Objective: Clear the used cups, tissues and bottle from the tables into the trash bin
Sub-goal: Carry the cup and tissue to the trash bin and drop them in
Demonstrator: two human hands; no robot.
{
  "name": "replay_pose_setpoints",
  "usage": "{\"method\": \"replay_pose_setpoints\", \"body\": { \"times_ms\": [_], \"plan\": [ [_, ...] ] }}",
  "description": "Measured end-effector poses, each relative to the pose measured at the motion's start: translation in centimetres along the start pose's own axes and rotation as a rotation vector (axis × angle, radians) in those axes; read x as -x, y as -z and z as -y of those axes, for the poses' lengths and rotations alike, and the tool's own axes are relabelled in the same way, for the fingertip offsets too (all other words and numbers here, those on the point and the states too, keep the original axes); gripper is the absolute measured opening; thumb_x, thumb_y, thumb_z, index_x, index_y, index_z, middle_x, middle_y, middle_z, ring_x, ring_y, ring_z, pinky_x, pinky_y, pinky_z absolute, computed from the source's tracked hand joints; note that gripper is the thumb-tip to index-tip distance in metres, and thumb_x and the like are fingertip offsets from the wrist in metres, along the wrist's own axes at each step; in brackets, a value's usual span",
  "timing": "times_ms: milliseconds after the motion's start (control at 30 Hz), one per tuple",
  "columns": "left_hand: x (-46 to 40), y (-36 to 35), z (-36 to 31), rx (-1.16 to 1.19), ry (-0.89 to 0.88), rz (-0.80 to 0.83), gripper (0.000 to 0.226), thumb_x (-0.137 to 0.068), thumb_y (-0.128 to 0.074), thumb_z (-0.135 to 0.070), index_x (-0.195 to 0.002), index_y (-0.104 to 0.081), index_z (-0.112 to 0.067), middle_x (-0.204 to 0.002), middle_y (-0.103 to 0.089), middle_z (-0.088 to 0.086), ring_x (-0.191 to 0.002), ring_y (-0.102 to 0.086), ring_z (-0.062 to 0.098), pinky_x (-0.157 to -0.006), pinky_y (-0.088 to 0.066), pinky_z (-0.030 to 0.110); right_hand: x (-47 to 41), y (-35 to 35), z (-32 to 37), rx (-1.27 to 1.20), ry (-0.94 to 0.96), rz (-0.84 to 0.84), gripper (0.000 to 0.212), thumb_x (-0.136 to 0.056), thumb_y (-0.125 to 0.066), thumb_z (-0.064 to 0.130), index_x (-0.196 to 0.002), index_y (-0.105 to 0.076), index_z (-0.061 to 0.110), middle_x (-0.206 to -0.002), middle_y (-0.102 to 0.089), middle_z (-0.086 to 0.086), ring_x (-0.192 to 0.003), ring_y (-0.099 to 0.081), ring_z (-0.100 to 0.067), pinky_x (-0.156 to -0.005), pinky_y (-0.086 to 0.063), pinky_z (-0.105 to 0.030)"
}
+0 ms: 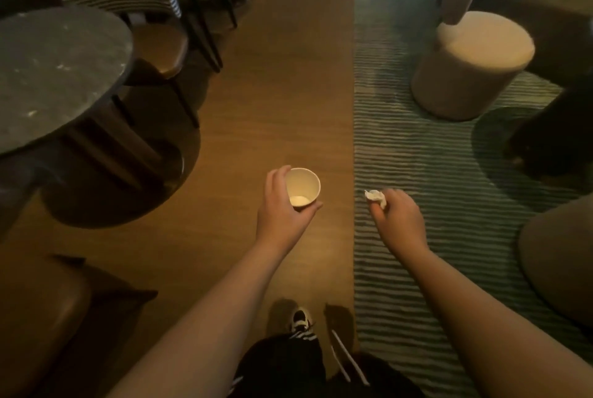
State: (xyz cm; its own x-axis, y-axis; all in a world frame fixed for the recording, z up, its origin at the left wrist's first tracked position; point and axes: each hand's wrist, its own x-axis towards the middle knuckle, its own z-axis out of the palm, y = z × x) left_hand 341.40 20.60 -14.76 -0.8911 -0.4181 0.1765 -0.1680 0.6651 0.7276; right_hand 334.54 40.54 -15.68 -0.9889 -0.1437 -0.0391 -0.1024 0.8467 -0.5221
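My left hand [285, 205] is wrapped around a white paper cup [303, 185], held upright over the wooden floor; its inside is pale with a little residue at the bottom. My right hand [396, 214] is closed on a crumpled white tissue [376, 197], which pokes out between the fingers, over the edge of the striped rug. No trash bin or bottle is in view.
A round dark stone table [54, 73] stands at the left with dark chairs [160, 51] behind it. A beige round stool [471, 67] sits on the green striped rug [449, 173] at the right. A wooden floor strip [276, 102] runs between them. My shoe [301, 320] shows below.
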Motion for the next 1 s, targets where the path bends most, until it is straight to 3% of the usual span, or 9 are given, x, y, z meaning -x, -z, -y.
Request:
{"method": "replay_pose_setpoints", "body": {
  "times_ms": [133,300,500,633,833,1000],
  "plan": [
    [-9.4,-2.7,0.0,0.017,-0.02,0.073,0.082,-0.069,-0.08,-0.041,-0.135,-0.037,-0.019,-0.132,-0.039,-0.002,-0.112,-0.04,0.008,-0.084,-0.036,0.023,-7.7,0.2,1.3,-0.014,-0.071,-0.054,0.01,-0.091,-0.055,0.031,-0.084,-0.058,0.024,-0.083,-0.054,0.007,-0.078,-0.051,-0.01,-0.068,-0.04,-0.026],
    [-20.8,-8.0,0.2,0.025,-0.042,0.136,0.082,-0.07,-0.079,-0.043,-0.135,-0.036,-0.022,-0.132,-0.038,-0.005,-0.101,-0.029,-0.008,-0.082,-0.034,0.023,-18.7,-0.1,0.8,-0.066,-0.14,-0.071,0.011,-0.091,-0.054,0.03,-0.086,-0.058,0.021,-0.086,-0.055,0.006,-0.082,-0.052,-0.011,-0.071,-0.042,-0.029],
    [-37.1,-16.2,-0.1,0.005,-0.056,0.183,0.088,-0.07,-0.078,-0.045,-0.141,-0.031,-0.021,-0.137,-0.035,-0.004,-0.109,-0.03,0.0,-0.089,-0.031,0.024,-36.7,-0.8,-0.7,-0.116,-0.161,-0.058,0.016,-0.093,-0.053,0.03,-0.092,-0.061,0.016,-0.09,-0.057,0.002,-0.086,-0.054,-0.015,-0.076,-0.048,-0.035],
    [-51.0,-20.5,-2.7,-0.035,-0.066,0.202,0.087,-0.07,-0.08,-0.042,-0.139,-0.034,-0.017,-0.135,-0.036,0.0,-0.116,-0.04,0.014,-0.09,-0.031,0.023,-51.3,1.2,-1.1,-0.098,-0.182,-0.02,0.014,-0.092,-0.054,0.027,-0.093,-0.06,0.015,-0.091,-0.055,0.001,-0.087,-0.052,-0.016,-0.073,-0.041,-0.03],
    [-68.2,-25.6,-6.5,-0.032,-0.082,0.175,0.087,-0.069,-0.08,-0.043,-0.139,-0.034,-0.018,-0.134,-0.037,-0.002,-0.114,-0.039,0.008,-0.09,-0.033,0.022,-69.0,5.0,-0.5,-0.139,-0.136,-0.034,0.014,-0.092,-0.054,0.026,-0.096,-0.063,0.015,-0.089,-0.055,0.002,-0.085,-0.053,-0.015,-0.072,-0.04,-0.03],
    [-80.3,-30.4,-7.1,-0.003,-0.034,0.182,0.087,-0.071,-0.079,-0.043,-0.141,-0.033,-0.019,-0.136,-0.035,-0.003,-0.118,-0.04,0.011,-0.091,-0.031,0.022,-81.6,5.2,-1.0,-0.152,-0.176,-0.019,0.013,-0.092,-0.053,0.032,-0.087,-0.059,0.021,-0.085,-0.054,0.005,-0.081,-0.052,-0.014,-0.071,-0.043,-0.031]
  ]
}}
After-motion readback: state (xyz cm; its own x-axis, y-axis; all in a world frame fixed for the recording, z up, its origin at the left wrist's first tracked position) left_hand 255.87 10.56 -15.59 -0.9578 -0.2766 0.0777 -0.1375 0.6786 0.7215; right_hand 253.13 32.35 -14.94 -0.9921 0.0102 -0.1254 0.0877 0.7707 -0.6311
